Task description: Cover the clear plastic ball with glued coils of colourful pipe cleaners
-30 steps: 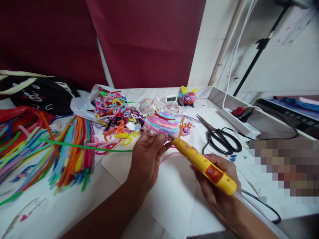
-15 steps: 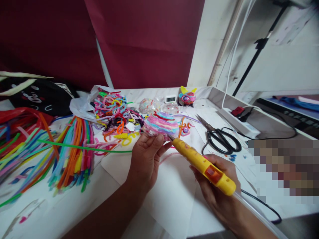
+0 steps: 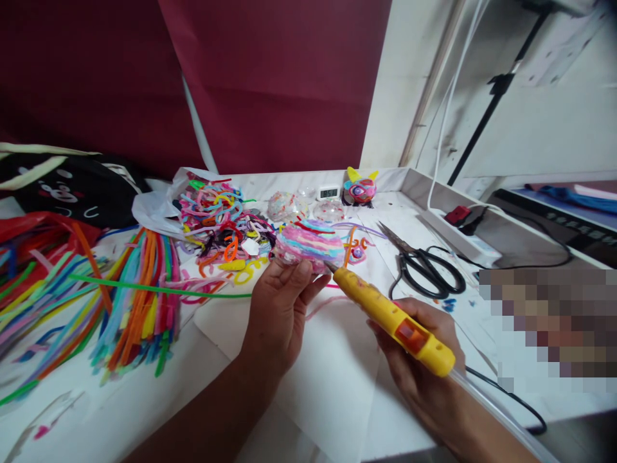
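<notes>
My left hand (image 3: 282, 308) is closed on the lower edge of a rounded piece (image 3: 311, 244) covered in pink, blue and cream pipe-cleaner stripes, thumb in front. In my right hand (image 3: 424, 347) is a yellow hot glue gun (image 3: 393, 315), with a clear glue stick (image 3: 496, 408) running out of its back end. The gun's dark nozzle points up and left, at the lower right edge of the striped piece; whether it touches cannot be made out. Behind the piece lie an orange pipe cleaner (image 3: 350, 247) and a small decorated bit with a purple centre (image 3: 357, 253).
Black-handled scissors (image 3: 429, 270) lie to the right, near a white power strip (image 3: 463, 238). Bundled pipe cleaners (image 3: 139, 302) spread over the left side. A heap of pipe-cleaner scraps (image 3: 216, 206), a small timer (image 3: 329, 193) and a horned colourful ball (image 3: 360, 188) stand at the back.
The view has shifted very slightly. Both hands keep their grips, and the nozzle stays at the lower right edge of the striped piece, which has tilted a little.
</notes>
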Available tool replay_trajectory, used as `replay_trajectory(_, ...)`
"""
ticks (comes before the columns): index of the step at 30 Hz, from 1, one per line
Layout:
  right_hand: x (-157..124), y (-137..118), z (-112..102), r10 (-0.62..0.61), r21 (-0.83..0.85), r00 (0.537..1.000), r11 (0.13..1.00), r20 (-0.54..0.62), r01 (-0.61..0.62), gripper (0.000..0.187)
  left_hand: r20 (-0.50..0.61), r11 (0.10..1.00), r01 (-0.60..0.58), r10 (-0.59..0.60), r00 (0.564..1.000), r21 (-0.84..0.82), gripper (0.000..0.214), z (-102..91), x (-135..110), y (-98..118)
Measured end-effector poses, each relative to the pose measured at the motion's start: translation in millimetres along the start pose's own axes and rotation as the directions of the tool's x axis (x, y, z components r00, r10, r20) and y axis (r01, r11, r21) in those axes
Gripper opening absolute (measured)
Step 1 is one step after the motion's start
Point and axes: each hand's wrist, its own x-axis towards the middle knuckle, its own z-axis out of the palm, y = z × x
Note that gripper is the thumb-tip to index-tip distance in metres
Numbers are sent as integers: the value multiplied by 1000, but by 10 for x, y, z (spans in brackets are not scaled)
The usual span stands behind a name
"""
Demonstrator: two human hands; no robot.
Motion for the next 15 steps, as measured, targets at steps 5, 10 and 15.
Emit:
replay_trajectory(5, 0, 17, -15, 5, 9, 1000, 1000, 23, -5, 37, -9, 1000, 4, -4, 1000, -1, 20, 3, 13, 17)
replay_trajectory(10, 2, 19, -20, 13, 23, 1000, 1000, 25, -13, 37, -3, 1000, -3, 3, 1000, -3, 21, -2, 16, 24)
replay_trajectory(15, 1, 10, -19, 2, 46, 1000, 999, 28, -3, 34, 18, 1000, 0, 0, 1000, -12, 17, -9, 8, -10)
